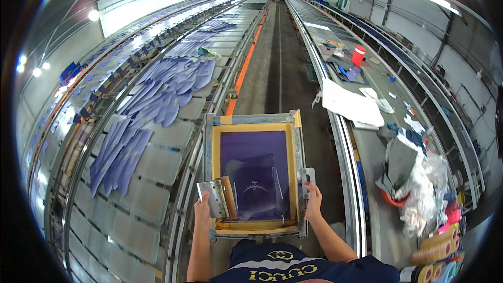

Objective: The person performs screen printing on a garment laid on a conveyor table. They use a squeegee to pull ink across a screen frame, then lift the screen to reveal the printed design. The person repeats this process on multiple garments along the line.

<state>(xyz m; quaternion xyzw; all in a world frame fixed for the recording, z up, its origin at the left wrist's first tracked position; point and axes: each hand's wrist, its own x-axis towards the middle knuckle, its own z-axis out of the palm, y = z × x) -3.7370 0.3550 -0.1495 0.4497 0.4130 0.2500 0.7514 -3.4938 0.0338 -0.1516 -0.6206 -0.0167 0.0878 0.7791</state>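
Observation:
A screen-printing frame (257, 119) lies in front of my body, its inner border lined with yellow tape. Dark purple mesh (251, 144) fills it, with pale curved and straight marks in its lower half. My left hand (202, 210) grips a squeegee (211, 197), a metal plate with an orange-brown strip, which leans over the mesh's lower left corner. At the frame's right side, my right hand (313, 202) is closed round a metal side handle (309, 174); the fingers are partly hidden.
Purple cut fabric pieces (157, 91) lie in overlapping rows on the long table (152, 162) to the left. The right table (343, 173) carries white cloth (350, 104), a red container (358, 56), plastic bags (419, 199) and tape rolls (435, 246). An aisle (275, 47) runs between.

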